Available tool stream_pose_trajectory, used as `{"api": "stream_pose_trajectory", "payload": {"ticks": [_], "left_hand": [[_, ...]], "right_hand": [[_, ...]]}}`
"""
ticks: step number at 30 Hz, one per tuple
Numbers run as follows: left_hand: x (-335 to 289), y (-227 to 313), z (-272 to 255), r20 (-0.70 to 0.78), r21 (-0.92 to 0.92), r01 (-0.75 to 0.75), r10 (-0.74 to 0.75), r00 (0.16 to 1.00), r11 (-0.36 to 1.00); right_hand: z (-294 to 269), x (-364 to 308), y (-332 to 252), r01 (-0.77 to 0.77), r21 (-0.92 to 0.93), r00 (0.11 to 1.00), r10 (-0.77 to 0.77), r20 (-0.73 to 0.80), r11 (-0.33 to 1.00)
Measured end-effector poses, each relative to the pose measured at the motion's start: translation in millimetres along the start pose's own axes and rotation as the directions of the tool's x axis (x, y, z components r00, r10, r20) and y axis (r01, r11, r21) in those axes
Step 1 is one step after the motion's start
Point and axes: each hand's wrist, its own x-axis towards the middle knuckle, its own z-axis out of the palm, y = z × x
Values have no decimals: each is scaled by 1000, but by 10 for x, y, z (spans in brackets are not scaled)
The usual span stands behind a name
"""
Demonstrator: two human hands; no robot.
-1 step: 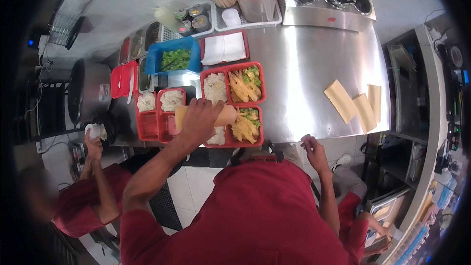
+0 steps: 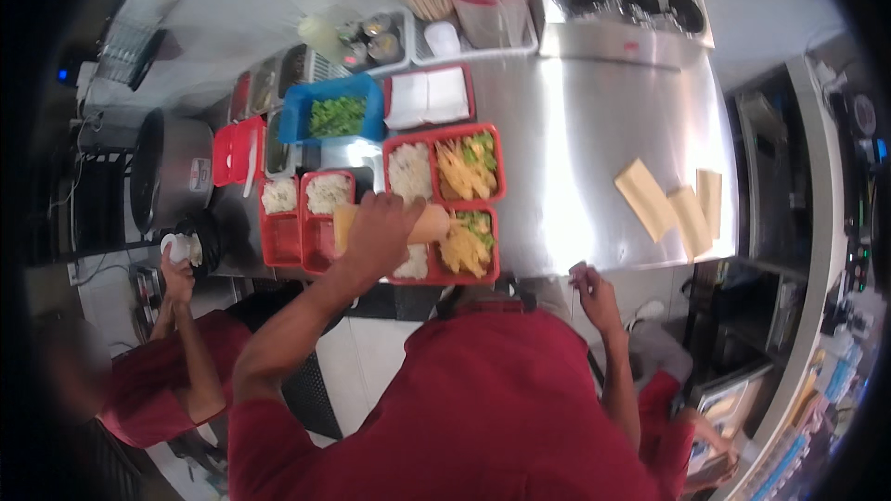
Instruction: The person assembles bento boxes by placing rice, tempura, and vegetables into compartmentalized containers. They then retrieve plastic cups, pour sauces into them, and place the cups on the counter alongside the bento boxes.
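My left hand (image 2: 380,230) is wrapped round a squeeze bottle (image 2: 429,224) of pale orange sauce, tipped on its side. Its tip end points at the near red bento box (image 2: 497,271), over the food with yellow strips (image 2: 467,250) and greens. White rice (image 2: 411,263) in that box is partly hidden by my hand. Just beyond, another red bento box (image 2: 502,187) holds rice (image 2: 409,172) and similar topped food (image 2: 467,170). My right hand (image 2: 594,292) hovers by the counter's front edge, fingers curled in; whether something small is between them cannot be made out.
Left of the bottle are red boxes (image 2: 281,247) with rice. Behind stand a blue tub (image 2: 295,121) of greens and a tray of white napkins (image 2: 427,97). Folded tan pieces (image 2: 647,199) lie right on the steel counter (image 2: 557,148). Co-workers (image 2: 176,376) stand at both sides.
The whole view has shifted slightly. My left hand stays on the squeeze bottle over the near box, its tip end moved marginally; my right hand keeps its place.
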Motion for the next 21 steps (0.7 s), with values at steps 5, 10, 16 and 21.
{"api": "stream_pose_trajectory", "payload": {"ticks": [5, 10, 16, 21], "left_hand": [[-174, -50, 85, -81, -269, 153, -181, 980, 951], [-406, 72, 5, -215, -645, 199, -425, 879, 738], [-601, 107, -169, -164, -948, 101, -732, 662, 303], [-527, -148, -452, -258, -956, -3, -836, 485, 293]], "right_hand": [[-57, 125, -370, 47, 124, 998, -51, 26, 991], [-128, 457, -930, 176, 278, 965, -221, 141, 944], [-389, 820, -1695, 345, 60, 864, -342, 369, 937], [-341, 913, -2050, 399, 128, 834, -418, 360, 908]]}}
